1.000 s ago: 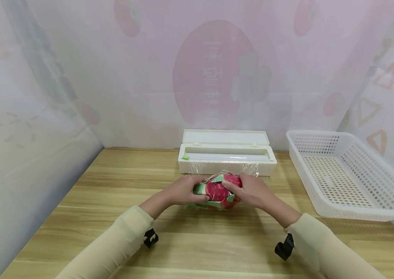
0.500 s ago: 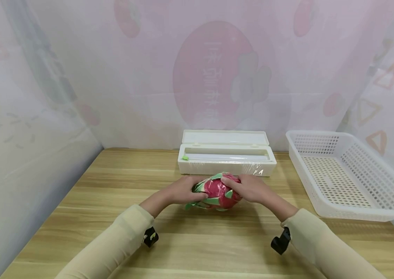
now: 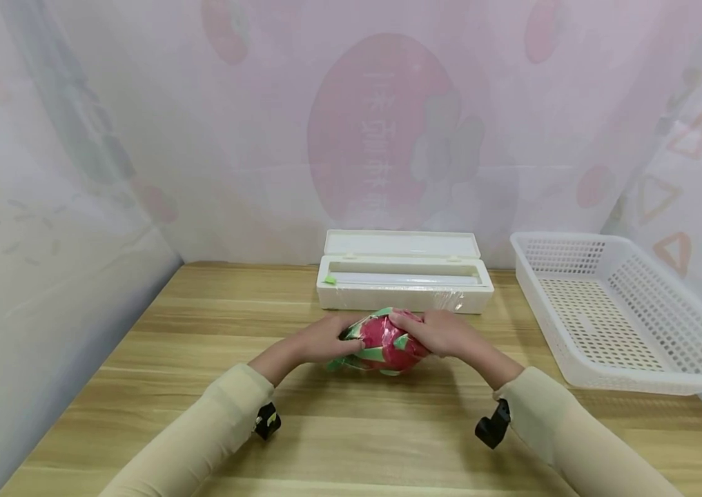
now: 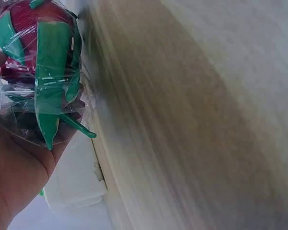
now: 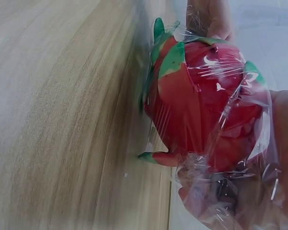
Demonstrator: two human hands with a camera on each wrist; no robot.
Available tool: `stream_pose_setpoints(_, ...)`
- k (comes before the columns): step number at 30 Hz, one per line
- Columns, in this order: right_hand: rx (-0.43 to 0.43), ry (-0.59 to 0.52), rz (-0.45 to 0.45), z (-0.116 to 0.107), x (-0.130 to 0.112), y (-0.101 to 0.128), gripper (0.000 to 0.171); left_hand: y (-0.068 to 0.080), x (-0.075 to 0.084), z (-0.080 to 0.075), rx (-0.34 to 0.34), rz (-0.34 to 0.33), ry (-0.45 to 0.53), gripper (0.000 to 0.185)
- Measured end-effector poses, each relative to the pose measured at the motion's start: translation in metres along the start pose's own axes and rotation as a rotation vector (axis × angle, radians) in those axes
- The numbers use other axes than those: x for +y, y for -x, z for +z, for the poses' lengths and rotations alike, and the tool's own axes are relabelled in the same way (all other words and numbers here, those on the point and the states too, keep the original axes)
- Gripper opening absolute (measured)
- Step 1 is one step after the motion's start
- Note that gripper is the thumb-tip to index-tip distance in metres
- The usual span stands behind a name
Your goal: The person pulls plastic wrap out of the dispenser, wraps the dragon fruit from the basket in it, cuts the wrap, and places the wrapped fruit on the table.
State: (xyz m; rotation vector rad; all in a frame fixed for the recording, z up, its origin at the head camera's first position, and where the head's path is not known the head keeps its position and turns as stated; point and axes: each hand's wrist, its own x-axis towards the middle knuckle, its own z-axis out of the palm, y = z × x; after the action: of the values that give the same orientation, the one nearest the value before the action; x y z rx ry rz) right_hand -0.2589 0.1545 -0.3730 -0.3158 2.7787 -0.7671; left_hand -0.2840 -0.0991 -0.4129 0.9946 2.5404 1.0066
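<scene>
A red dragon fruit with green scale tips lies between my two hands, low over the table in front of the white box. Clear plastic wrap covers it, with creases and loose folds at the end by the right palm. My left hand grips the leafy end, its thumb on the near side; the left wrist view shows wrap bunched against that palm. My right hand holds the other end with the thumb over the top. Fingers behind the fruit are partly hidden.
Behind the hands stands a white cling film box, lid up, with a roll and a green slider inside. Some film clings to its front. A white perforated basket stands at right. Fabric walls bound the wooden table.
The fruit has turned between my hands and shifted slightly left. My right hand and forearm have moved a little left. Film stretched at the box's front left has come away.
</scene>
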Motion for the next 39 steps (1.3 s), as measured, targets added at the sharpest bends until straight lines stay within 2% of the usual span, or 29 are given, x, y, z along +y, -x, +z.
stream_pose_setpoints(10,-0.012,0.014,0.039,-0.004,-0.006,-0.004,0.081,0.001,-0.002,0.001,0.004,-0.042,0.063,0.048)
stream_pose_setpoints(16,-0.020,0.011,0.037,-0.007,-0.006,-0.009,0.081,0.000,-0.004,0.001,0.011,-0.063,0.064,0.050)
stream_pose_setpoints(19,-0.038,-0.025,0.049,-0.007,-0.006,-0.013,0.077,0.000,-0.005,0.001,0.029,-0.085,0.058,0.048)
stream_pose_setpoints(22,-0.048,-0.069,0.065,-0.008,-0.004,-0.018,0.076,-0.001,-0.005,0.002,0.077,-0.095,0.044,0.048)
stream_pose_setpoints(26,-0.030,-0.099,0.052,-0.009,0.001,-0.024,0.079,-0.001,-0.005,0.003,0.150,-0.077,0.042,0.050)
stream_pose_setpoints(29,-0.036,-0.126,0.034,-0.010,0.003,-0.026,0.079,-0.002,-0.006,0.004,0.176,-0.049,0.039,0.045)
stream_pose_setpoints(33,-0.068,-0.157,0.029,-0.013,0.004,-0.025,0.079,-0.002,-0.006,0.005,0.171,-0.030,0.024,0.041)
stream_pose_setpoints(39,-0.063,-0.098,0.031,-0.014,0.003,-0.023,0.084,-0.001,-0.003,0.005,0.155,-0.031,0.019,0.045)
